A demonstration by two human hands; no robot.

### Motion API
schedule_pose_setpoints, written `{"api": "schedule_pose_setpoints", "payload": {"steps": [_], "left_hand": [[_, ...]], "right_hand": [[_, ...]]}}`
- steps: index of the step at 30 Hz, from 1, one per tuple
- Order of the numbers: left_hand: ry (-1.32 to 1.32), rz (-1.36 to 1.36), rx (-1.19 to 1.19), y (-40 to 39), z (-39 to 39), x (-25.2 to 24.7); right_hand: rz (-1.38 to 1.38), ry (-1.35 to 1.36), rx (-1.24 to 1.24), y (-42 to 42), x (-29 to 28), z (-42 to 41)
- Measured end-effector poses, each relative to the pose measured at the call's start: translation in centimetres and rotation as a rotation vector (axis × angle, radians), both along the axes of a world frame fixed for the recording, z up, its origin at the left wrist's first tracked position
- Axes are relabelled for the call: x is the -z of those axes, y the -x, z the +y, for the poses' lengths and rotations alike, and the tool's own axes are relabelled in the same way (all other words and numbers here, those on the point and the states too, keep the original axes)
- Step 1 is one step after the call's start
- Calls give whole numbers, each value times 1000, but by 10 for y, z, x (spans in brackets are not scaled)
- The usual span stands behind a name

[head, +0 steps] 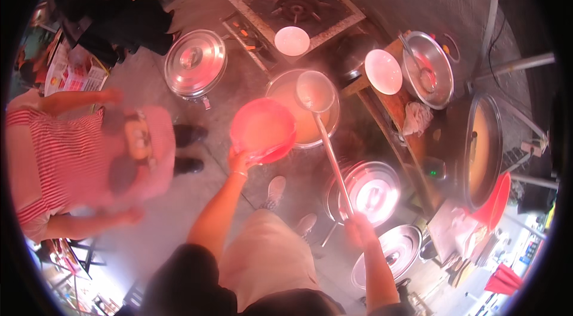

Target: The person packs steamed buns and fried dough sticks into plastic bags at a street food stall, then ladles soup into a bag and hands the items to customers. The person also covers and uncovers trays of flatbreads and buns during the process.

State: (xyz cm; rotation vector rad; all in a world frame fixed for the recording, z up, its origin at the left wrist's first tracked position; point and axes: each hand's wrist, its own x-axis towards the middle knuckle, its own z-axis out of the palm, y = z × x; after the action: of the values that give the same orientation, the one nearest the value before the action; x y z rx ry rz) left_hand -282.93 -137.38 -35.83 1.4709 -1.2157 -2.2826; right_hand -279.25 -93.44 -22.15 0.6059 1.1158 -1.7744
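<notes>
My left hand [241, 161] grips the near rim of a red plastic bowl [264, 155], which seems to hold pale liquid. The bowl overlaps the left edge of a large metal pot [335, 125] of cloudy, pale orange liquid. In my right hand [358, 228] is the end of a long metal handle belonging to a big ladle [315, 91]. The ladle's round head is over the pot, with some liquid in it; whether it touches the liquid below, I cannot tell. Steam blurs the scene.
Beyond the pot are a gas burner [297, 7] and a white bowl [292, 41]. To the right are another white bowl [383, 72], a steel basin [441, 87] and a dark-rimmed pot [481, 150]. Lidded pots [194, 65] [374, 193] stand on the floor. A person in an apron [89, 155] is at left.
</notes>
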Motion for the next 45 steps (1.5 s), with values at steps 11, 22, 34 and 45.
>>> {"api": "schedule_pose_setpoints", "payload": {"steps": [11, 22, 34, 45], "left_hand": [[178, -13, 391, -49, -12, -67], [63, 61, 880, -38, 207, -193], [-376, 241, 1117, -54, 574, -186], [-298, 285, 1246, -34, 816, -143]], "right_hand": [[129, -205, -101, 68, 195, -102], [374, 157, 493, 22, 12, 118], [482, -298, 750, -83, -82, 469], [711, -988, 737, -76, -104, 659]]}}
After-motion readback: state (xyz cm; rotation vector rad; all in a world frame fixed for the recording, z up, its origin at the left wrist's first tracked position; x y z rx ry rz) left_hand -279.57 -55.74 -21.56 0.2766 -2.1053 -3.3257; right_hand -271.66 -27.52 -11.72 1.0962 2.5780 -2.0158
